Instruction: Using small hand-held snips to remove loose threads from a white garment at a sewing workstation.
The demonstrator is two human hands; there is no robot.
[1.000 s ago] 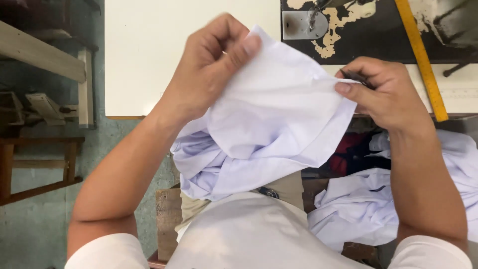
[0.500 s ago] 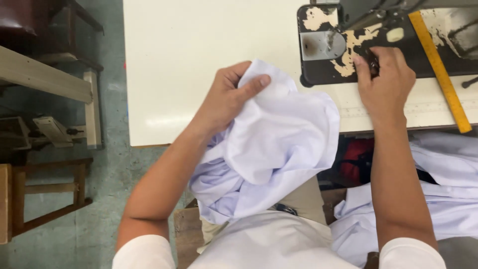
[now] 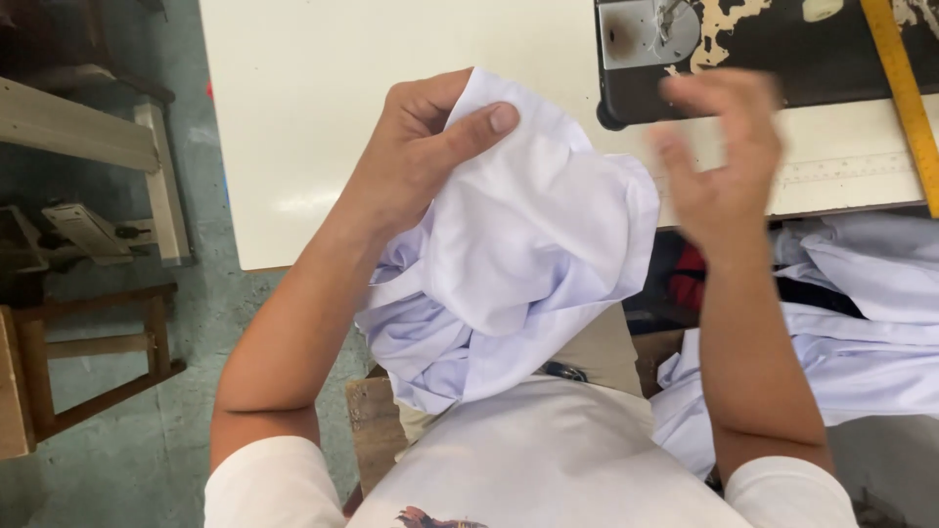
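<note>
- The left hand grips a bunched piece of white cloth; the thumb presses across the top fold and the other fingers curl in behind it, so the hand is closed tight on the fabric.
- The cloth hangs in loose folds from that hand down toward the person's lap, in front of the near edge of the pale table.
- The right hand is in the air just beside the cloth's right edge — fingers spread and slightly bent, holding nothing. It is blurred, so whether a fingertip brushes the fabric is hard to tell.
- Behind the right hand, on the table, sits the black base of a sewing machine with chipped, worn paint and a metal plate at its left end.
- A yellow ruler lies slanted across the machine base and the table at the far right.
- A heap of more white cloth lies to the person's right, below the table edge — well apart from the held piece.
- Wooden furniture stands on the floor at the left.
</note>
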